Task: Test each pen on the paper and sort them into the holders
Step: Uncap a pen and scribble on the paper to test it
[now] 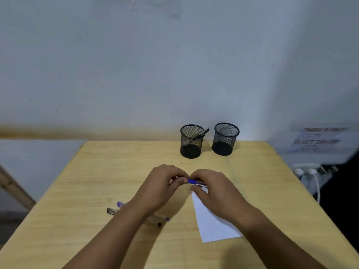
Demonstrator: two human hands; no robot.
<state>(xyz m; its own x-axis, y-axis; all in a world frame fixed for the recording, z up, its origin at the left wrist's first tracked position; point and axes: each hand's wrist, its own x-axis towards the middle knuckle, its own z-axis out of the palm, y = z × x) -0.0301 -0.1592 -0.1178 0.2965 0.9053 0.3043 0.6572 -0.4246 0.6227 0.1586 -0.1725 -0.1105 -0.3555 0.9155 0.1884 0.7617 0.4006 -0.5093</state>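
Note:
Both hands meet above the middle of the wooden table [97, 181]. My left hand [163, 185] and my right hand [211, 188] grip a blue-capped pen [194, 181] between them, held level just above the top edge of a white paper [211, 226]. Two more pens lie on the table under my left forearm: a blue one [120, 204] and a black-clipped one [111, 211]. At the back stand two black mesh holders. The left holder [191, 141] has a dark pen leaning inside. In the right holder [225, 139] I see no pens.
A white wall rises right behind the table's far edge. To the right, off the table, are a paper sign [318, 140] and a power strip with white plugs [307, 170]. A wooden slat [13, 187] slants at the left.

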